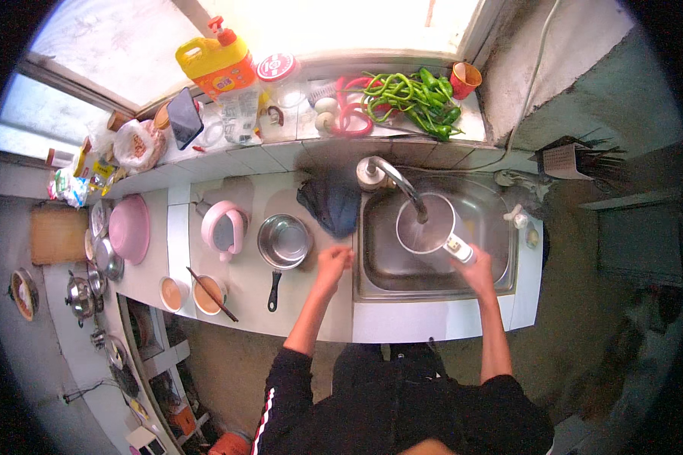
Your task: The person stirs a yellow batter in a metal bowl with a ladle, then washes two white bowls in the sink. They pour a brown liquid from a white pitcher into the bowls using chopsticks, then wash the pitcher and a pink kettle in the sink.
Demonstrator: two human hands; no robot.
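My right hand [473,267] is closed on the handle of a white pot [427,223], held over the steel sink [435,291]. The curved spout of the faucet [401,185] reaches over the pot's mouth, and water seems to run into it. My left hand [334,264] hovers near the sink's left rim, fingers curled, with nothing visible in it. A small steel saucepan [284,241] with a black handle stands on the counter left of that hand. Behind the hand lies a dark cloth [333,205], beside the faucet base.
Left on the counter are a pink kettle [225,228], two cups [173,294] of light brown liquid, chopsticks [212,294] and a pink basin [130,230]. The ledge holds green peppers [432,102], a yellow jug [219,65], a jar [287,85] and a phone [185,118].
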